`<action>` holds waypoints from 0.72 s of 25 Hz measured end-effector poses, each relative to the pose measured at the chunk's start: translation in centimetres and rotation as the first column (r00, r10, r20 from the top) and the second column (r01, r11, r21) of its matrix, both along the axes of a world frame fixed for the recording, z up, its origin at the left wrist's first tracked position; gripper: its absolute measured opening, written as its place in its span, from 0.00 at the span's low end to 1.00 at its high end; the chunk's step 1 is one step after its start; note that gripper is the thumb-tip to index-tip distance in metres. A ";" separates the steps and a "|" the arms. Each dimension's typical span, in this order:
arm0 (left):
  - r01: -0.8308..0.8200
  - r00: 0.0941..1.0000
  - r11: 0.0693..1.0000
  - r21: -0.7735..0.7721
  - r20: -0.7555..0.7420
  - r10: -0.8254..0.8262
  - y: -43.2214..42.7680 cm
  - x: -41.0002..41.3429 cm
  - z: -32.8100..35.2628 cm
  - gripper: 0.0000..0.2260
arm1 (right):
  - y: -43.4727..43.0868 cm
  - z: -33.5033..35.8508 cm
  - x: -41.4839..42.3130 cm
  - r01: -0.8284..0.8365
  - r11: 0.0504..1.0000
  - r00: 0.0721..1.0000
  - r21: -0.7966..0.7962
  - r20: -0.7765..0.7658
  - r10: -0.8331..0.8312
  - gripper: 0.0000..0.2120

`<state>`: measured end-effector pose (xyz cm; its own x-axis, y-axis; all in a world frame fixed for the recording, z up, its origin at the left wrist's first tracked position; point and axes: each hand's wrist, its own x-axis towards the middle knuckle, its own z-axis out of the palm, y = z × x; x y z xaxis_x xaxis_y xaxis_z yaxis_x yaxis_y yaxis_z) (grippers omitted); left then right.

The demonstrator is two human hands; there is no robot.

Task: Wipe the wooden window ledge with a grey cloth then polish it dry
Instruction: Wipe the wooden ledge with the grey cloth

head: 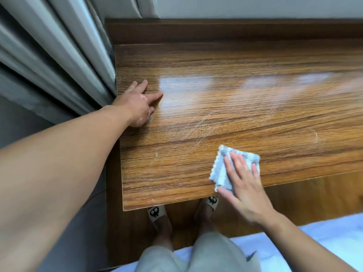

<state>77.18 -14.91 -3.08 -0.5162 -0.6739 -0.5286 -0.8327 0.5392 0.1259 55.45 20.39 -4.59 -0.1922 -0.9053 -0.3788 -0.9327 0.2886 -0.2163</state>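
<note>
A: Where does the grey cloth [222, 169] lie?

B: Folded, on the wooden window ledge [216, 114] near its front edge. My right hand [243, 185] rests flat on it, fingers spread, nothing pinched.

A: And the other hand?

B: My left hand [137, 103] lies palm down on the ledge's left end, fingers apart, beside the grey curtain [59, 55]. Pale streaks mark the wood between the hands.

Brown streaky-grained ledge [235, 107]; pale grey cloth [222, 169]; grey curtain [49, 55]; beige slippers [156, 213].
</note>
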 end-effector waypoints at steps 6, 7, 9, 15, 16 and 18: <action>0.063 0.998 0.997 -0.049 0.010 -0.062 -0.4 1.2 0.2 0.25 | -2.8 -0.5 16.0 -0.074 0.995 0.991 -0.064 0.106 0.080 0.50; 0.073 0.997 0.996 -0.058 -0.008 -0.074 -0.8 1.6 0.4 0.25 | -3.3 0.2 18.0 -0.267 0.962 0.949 -0.057 0.155 0.273 0.48; 0.099 0.993 0.991 -0.090 -0.062 -0.105 -1.4 2.2 0.5 0.25 | -7.3 0.4 15.0 -0.423 0.902 0.892 -0.081 0.135 0.431 0.45; -0.061 0.980 0.973 -0.224 -0.197 0.016 2.5 5.7 -2.6 0.23 | -21.1 -1.8 7.0 0.063 0.996 0.996 -0.061 -0.061 -0.067 0.43; -0.126 0.965 0.970 -0.209 -0.255 0.070 2.8 6.4 -2.9 0.23 | -19.3 -1.8 9.6 -0.029 0.996 0.998 -0.081 -0.058 0.024 0.43; -0.273 0.911 0.952 -0.140 -0.355 0.210 4.2 7.7 -3.2 0.24 | -11.5 -1.0 14.2 -0.375 0.920 0.927 -0.117 -0.023 0.375 0.43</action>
<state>84.89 -10.74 -6.31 -0.4492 -0.8682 -0.2108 -0.8671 0.3669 0.3369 69.69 8.89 -5.62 0.1701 -0.9488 -0.2660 -0.9677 -0.1100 -0.2267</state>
